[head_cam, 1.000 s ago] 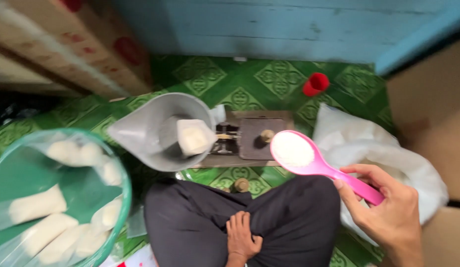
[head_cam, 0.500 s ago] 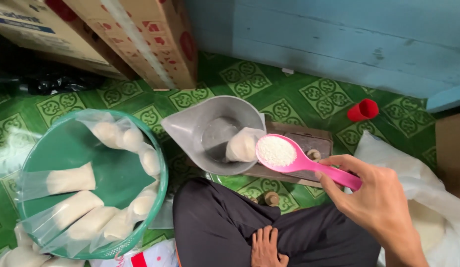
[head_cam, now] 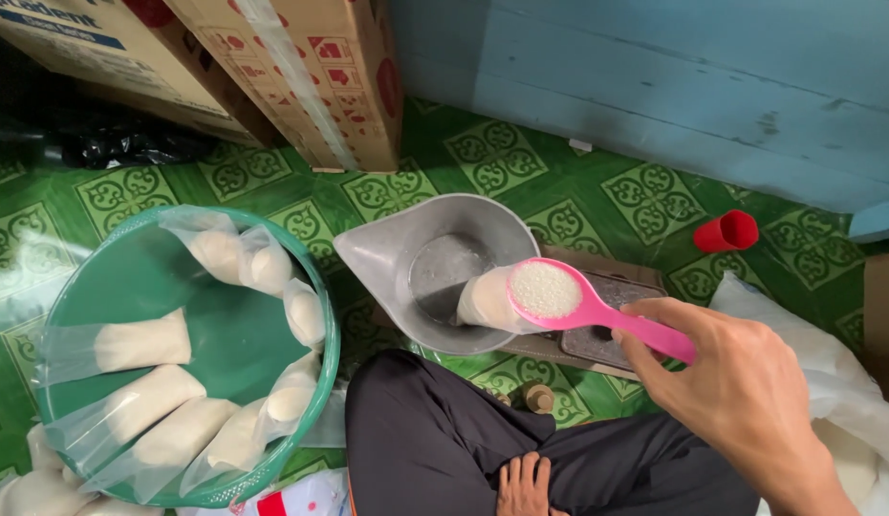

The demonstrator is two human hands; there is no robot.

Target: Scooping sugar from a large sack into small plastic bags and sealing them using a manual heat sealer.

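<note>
The left hand (head_cam: 524, 484) is resting loosely open on dark trousers. The right hand (head_cam: 741, 387) is gripping a glossy pink plastic scoop (head_cam: 597, 311) by its handle, fingers (head_cam: 669, 315) curled closed; its round bowl, heaped with white grains, is hovering over a small filled bag (head_cam: 485, 301) in the grey metal scale pan (head_cam: 435, 272).

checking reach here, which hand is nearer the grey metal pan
Right. The right hand holds the pink spoon with its bowl over the grey metal pan; the left hand rests low on the lap, farther away.
</note>
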